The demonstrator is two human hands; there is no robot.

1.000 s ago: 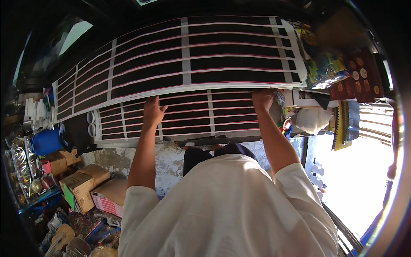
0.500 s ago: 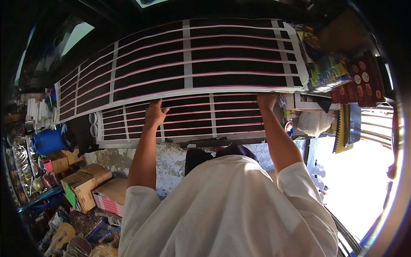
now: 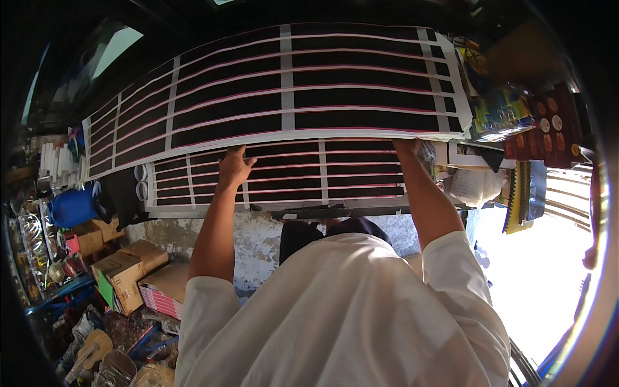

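Observation:
A long stack of large sheets, printed with black panels between white and pink strips, spans the upper middle. Its near edge hangs above another sheet of the same pattern lying on the bench. My left hand holds the near edge from below, left of the middle; its thumb sticks out to the right and the fingertips are hidden under the stack. Towards the right end, my right hand holds the same edge, its fingers covered by the sheets.
Cardboard boxes and a blue container are at the left. Plastic-wrapped goods fill the lower left. Packets, a white bubbly-textured bundle and spiral-bound books crowd the right. A peeling wall drops below the bench edge.
The upper stack's right end has shifted slightly to the right, and my right hand has gone slightly right with it. My left hand keeps nearly the same place.

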